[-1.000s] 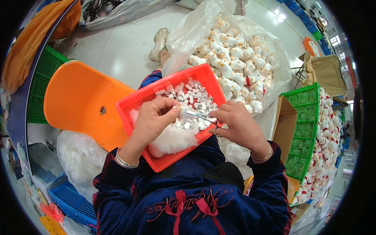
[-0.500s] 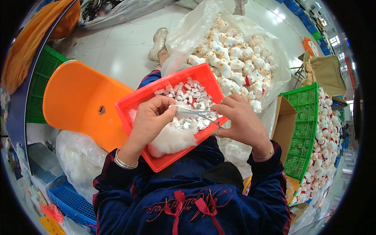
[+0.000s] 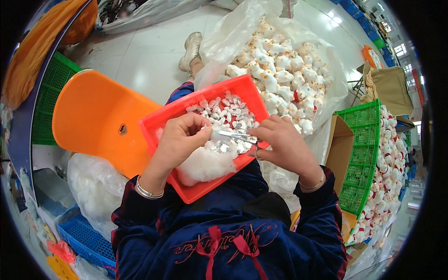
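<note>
A red plastic tray [image 3: 254, 95] rests on my lap, holding many small white and silvery pieces [image 3: 226, 107] and a fluffy heap of white stuffing [image 3: 205, 164]. Over the tray, my right hand [image 3: 288, 145] grips metal forceps [image 3: 237, 136] by their scissor-like finger loops. Their jaws point left and reach the fingertips of my left hand [image 3: 182, 142]. My left thumb and forefinger are pinched on a small white piece [image 3: 205, 128], mostly hidden by the fingers. The forceps' tip is partly lost against the white behind it.
Beyond the tray lies a clear plastic bag [image 3: 336, 84] full of small white-and-orange plush toys [image 3: 280, 70]. To the left stands an orange chair [image 3: 88, 112]. At the right are a cardboard box [image 3: 339, 144] and a green crate [image 3: 359, 158] beside more toys.
My right fingers have closed further round the forceps' handles, which now sit closer together. My left hand keeps its pinch near the same spot.
</note>
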Tool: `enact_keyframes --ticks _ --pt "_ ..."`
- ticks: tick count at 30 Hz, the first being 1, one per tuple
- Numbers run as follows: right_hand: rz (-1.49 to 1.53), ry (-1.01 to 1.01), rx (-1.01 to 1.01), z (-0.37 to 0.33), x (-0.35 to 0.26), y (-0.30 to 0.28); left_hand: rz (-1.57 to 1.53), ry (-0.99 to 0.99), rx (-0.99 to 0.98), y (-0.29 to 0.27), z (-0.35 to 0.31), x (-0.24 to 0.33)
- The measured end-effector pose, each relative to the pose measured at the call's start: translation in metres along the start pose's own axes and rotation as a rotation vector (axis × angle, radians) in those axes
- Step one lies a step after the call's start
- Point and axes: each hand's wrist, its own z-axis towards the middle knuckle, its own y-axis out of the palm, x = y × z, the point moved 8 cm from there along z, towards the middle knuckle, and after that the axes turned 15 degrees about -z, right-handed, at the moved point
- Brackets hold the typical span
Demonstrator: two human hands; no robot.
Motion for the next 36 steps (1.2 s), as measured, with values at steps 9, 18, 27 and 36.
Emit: enact_keyframes --ticks 9,18,27,36 --pt "0.179 0.032 0.096 -0.014 0.009 0.017 -0.359 -0.078 0.100 -0.007 -0.003 -0.013" --pt "0.166 0.062 -0.001 -0.012 0.012 0.019 -0.135 0.021 0.096 -0.001 -0.005 -0.005" --pt "0.096 0.004 -0.043 -0.007 0.002 0.012 0.046 -0.028 -0.007 0.006 -0.003 -0.004" --pt "0.123 -0.026 0.149 -0.004 0.006 -0.012 0.117 0.090 0.025 0.007 -0.007 0.007"
